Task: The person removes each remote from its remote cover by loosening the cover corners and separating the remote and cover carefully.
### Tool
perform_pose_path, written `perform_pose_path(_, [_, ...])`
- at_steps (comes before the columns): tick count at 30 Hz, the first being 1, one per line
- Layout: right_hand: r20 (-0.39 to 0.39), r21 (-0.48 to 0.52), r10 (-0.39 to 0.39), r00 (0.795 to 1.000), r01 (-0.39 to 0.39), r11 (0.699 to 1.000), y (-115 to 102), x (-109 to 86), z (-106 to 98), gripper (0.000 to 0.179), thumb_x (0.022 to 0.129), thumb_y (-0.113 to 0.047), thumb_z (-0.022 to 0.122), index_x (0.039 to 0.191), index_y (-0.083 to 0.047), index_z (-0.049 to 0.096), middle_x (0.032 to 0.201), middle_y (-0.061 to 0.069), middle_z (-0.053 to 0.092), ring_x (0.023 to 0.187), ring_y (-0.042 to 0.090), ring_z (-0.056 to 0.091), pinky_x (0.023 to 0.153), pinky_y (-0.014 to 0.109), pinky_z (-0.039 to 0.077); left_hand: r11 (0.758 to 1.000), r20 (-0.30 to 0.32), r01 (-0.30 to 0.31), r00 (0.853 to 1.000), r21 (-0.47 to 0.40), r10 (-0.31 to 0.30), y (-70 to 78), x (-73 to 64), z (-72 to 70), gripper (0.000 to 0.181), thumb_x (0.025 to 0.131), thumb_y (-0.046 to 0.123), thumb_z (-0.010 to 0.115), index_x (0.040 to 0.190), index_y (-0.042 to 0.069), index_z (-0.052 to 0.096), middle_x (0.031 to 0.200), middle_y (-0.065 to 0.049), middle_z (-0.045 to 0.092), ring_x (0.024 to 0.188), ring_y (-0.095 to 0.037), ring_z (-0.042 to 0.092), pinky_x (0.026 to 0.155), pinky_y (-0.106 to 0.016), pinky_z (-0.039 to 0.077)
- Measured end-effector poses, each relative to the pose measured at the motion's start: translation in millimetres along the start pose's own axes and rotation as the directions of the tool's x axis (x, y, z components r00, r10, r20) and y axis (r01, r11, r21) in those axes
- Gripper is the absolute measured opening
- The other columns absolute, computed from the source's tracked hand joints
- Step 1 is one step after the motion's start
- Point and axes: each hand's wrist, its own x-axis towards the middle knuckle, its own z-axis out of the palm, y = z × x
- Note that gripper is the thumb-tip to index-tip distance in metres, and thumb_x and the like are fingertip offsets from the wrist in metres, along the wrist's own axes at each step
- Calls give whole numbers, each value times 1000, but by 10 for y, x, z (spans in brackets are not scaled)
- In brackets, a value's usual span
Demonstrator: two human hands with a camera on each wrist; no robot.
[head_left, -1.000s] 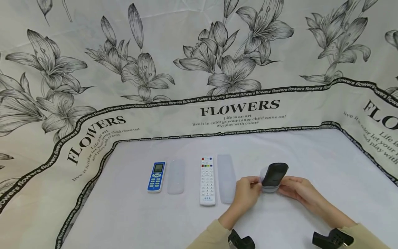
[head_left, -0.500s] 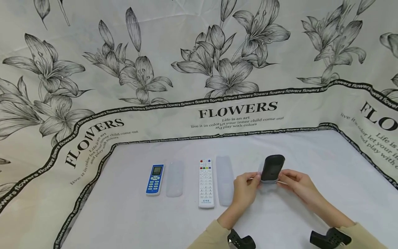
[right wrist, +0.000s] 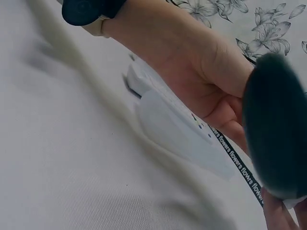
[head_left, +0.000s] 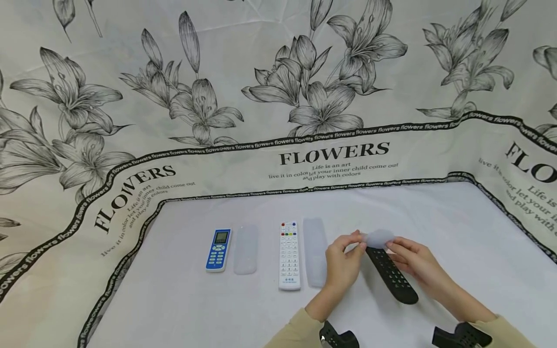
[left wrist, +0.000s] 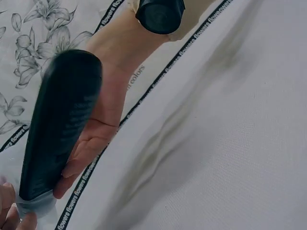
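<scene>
A black remote control (head_left: 393, 278) slants toward the person, keypad up, with its far end inside a translucent remote cover (head_left: 379, 239). My left hand (head_left: 345, 258) pinches the cover's left edge between thumb and fingers. On the other side, my right hand (head_left: 413, 261) pinches the right edge, its lower fingers behind the remote. The left wrist view shows the remote's smooth back (left wrist: 62, 120), with the cover (left wrist: 36, 206) around its end at bottom left. In the right wrist view, the remote (right wrist: 276, 124) hides part of the fingers.
Left of the hands lie a white remote (head_left: 289, 256) and a long translucent cover (head_left: 315, 252). Further left are a blue-and-white remote (head_left: 219, 250) and a shorter cover (head_left: 246, 249). A flower-printed cloth (head_left: 217, 174) rises behind the white tabletop (head_left: 183, 304).
The remote has tipped from standing up, its dark back end raised, to slanting down toward the person with its keypad showing. Both hands keep their hold at the cover.
</scene>
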Motion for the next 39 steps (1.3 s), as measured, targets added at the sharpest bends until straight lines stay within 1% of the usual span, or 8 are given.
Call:
perform_pose_path(5, [-2,62,-77,997,77,995,19,-2,51,15,97,-17,57,109,-24,63,96,-26,61,90,-9,59,76,13,52,999,-29,-33,999,-5,33,-52,23,22,17,78,-12,67,93,-5,73,95,-17,72,105,-29,67,77,-25,57])
perform_pose_path(10, [-44,71,-129,991,132,989,6,1,139,29,91,-9,64,96,-38,66,96,-29,62,88,-9,61,74,14,53,997,-96,-56,994,48,60,-75,26,28,20,77,-11,68,94,-2,74,96,-15,74,103,-27,69,79,-39,58])
perform_pose_path(15, [-82,105,-139,987,147,984,4,16,151,35,90,-6,64,99,-40,66,98,-33,58,91,-12,60,75,12,52,992,-94,110,989,-68,-116,-48,-5,41,23,82,-4,68,105,-3,70,102,-16,71,93,-25,71,72,-30,59])
perform_pose_path(18, [-94,193,-165,982,181,964,17,29,112,39,90,-1,61,101,-37,70,100,-32,60,91,-11,60,75,11,52,951,-26,271,960,-149,-278,-26,-39,62,26,86,2,66,111,-7,67,101,-17,71,80,-22,71,64,-31,59])
perform_pose_path(21, [-97,294,-195,976,216,931,42,43,92,41,90,5,57,99,-33,72,101,-29,63,91,-9,62,74,12,53,900,41,414,910,-134,-412,4,-78,90,27,87,8,66,111,-6,67,95,-15,74,70,-16,69,59,-34,59])
perform_pose_path(26, [-105,325,-206,973,230,918,62,62,104,41,92,3,57,95,-35,71,102,-29,64,92,-11,61,74,11,52,851,114,524,848,-29,-518,22,-130,119,28,83,13,70,108,0,69,86,-8,74,65,-9,65,50,-24,53])
perform_pose_path(34, [-42,160,-198,979,202,966,65,122,31,39,94,2,51,113,-26,70,106,-33,59,96,-12,59,77,13,52,820,142,569,818,-62,-557,20,-132,98,28,81,8,72,108,3,68,83,-3,71,66,-17,69,50,-30,56])
perform_pose_path(39, [-35,68,-132,991,134,989,58,179,-55,43,96,-2,45,106,-36,69,101,-37,57,90,-12,59,73,16,51,805,146,590,803,-54,-579,22,-105,96,29,80,6,72,109,3,68,84,-1,70,69,-19,70,51,-31,56])
